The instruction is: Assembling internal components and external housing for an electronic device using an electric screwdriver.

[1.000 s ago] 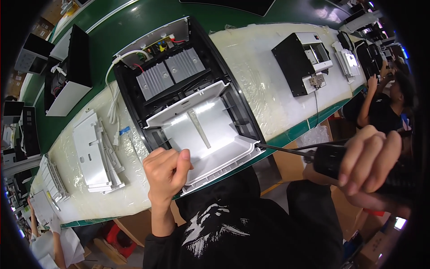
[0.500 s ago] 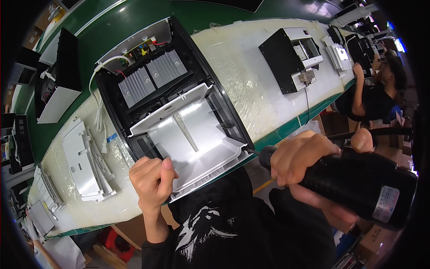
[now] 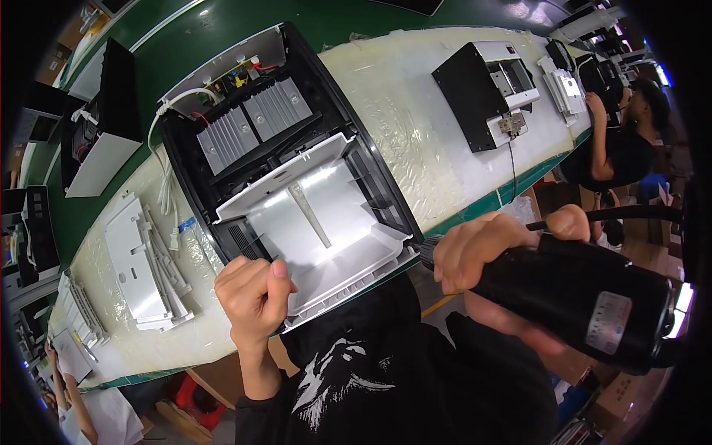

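Observation:
A black housing [image 3: 348, 104] with a white inner compartment [image 3: 334, 215] lies before me, its back part holding grey finned heatsinks [image 3: 256, 122]. My right hand [image 3: 493, 259] grips a black electric screwdriver [image 3: 578, 300], fingers wrapped round its body near the ribbed nose. The nose is right up at the housing's front right corner; the bit itself is hidden. At the front left corner, my left hand [image 3: 254, 297] is curled closed against the compartment's edge. Whatever its fingers hold is out of sight.
White panels [image 3: 141, 271] are stacked left of the housing. A black-and-white machine [image 3: 486, 93] stands to the right on the padded table [image 3: 400, 148]. A white cord [image 3: 165, 170] hangs by the housing's left side. Co-workers are at both ends, one in black [image 3: 623, 148].
The screwdriver and my right hand have shifted left, bringing the nose closer against the housing's corner. My left hand stays almost still. At far left, a co-worker's arms have moved into view.

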A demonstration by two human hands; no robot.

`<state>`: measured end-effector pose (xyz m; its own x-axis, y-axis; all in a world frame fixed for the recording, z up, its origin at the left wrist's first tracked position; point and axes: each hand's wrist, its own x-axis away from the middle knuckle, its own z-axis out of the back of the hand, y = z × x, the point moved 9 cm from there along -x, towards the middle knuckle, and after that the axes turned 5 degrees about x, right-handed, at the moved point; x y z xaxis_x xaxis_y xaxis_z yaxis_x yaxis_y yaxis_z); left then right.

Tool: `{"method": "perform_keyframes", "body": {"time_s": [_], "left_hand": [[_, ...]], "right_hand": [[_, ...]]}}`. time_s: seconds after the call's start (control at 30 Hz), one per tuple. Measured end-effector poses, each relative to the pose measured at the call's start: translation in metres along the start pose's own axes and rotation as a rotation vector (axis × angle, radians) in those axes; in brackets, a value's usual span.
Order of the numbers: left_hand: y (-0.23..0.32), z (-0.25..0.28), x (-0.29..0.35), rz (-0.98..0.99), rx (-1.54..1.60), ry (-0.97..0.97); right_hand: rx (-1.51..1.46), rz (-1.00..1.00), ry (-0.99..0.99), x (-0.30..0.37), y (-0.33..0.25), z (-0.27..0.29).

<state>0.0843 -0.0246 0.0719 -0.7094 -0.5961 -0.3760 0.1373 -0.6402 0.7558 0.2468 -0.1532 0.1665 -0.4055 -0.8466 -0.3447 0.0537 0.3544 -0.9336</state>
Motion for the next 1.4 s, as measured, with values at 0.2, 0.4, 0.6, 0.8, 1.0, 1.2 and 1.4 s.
{"method": "perform_keyframes", "body": {"time_s": [0.2,0.4,0.6,0.8,1.0,1.2,1.4], "left_hand": [[0.001,0.003,0.002,-0.007,0.018,0.036],[0.0,0.003,0.001,-0.019,0.042,0.044],[-0.002,0.001,0.0,0.001,0.004,-0.006],[-0.002,0.006,-0.001,-0.015,0.06,0.019],[-0.003,0.012,0.006,-0.117,0.22,0.08],[0.002,0.016,0.013,-0.299,0.379,0.121],[-0.006,0.023,0.021,-0.229,0.466,0.285]], "right_hand": [[-0.035,0.178,-0.349,0.012,0.025,0.005],[-0.112,0.226,0.047,0.011,0.021,0.017],[-0.161,0.283,-0.111,0.016,0.022,0.014],[-0.123,0.295,-0.082,0.011,0.02,0.012],[-0.172,0.246,-0.251,0.007,0.029,0.003],[-0.353,0.098,-0.498,-0.007,-0.018,0.002],[-0.03,0.514,0.292,0.041,-0.121,0.134]]}}
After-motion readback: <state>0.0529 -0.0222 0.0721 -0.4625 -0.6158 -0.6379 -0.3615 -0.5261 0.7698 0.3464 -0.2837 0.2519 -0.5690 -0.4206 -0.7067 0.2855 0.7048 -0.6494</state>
